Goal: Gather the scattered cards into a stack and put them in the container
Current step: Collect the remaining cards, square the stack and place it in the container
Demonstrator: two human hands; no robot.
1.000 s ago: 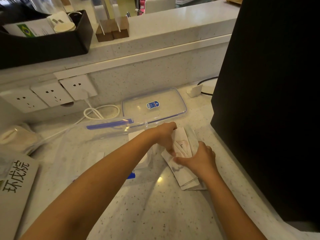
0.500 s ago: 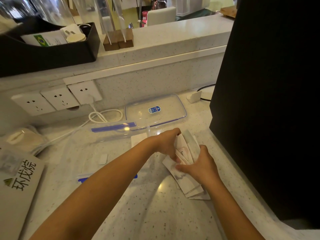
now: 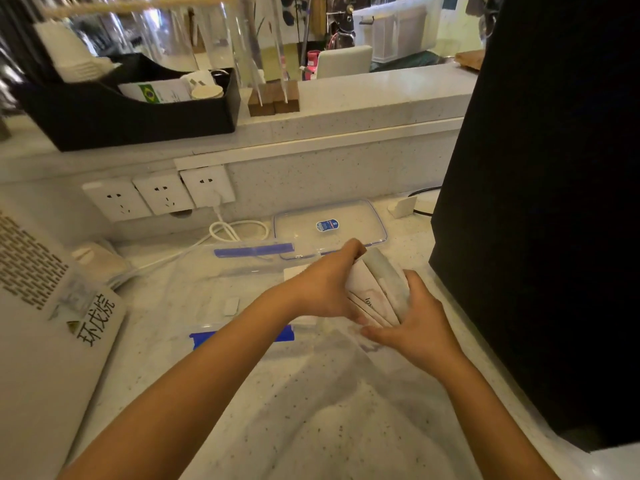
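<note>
A bundle of white cards (image 3: 375,292) is pressed between both my hands, lifted and fanned slightly above the speckled counter. My left hand (image 3: 325,289) grips the cards' left side from above. My right hand (image 3: 415,323) cups their right and lower edge. A clear plastic container (image 3: 207,289) with blue clips lies open just left of my hands, hard to make out against the counter. Its clear lid (image 3: 346,211) with a blue sticker lies behind my hands. A small white card (image 3: 231,305) sits inside the container area.
A large black box (image 3: 536,202) stands close on the right. A wall with sockets (image 3: 166,195) and a coiled white cable (image 3: 239,230) is behind. A printed paper bag (image 3: 45,323) lies at left. A black tray (image 3: 131,109) sits on the raised ledge.
Both hands have drawn the cards together and raised them off the counter into a tighter bundle. My view has tilted up.
</note>
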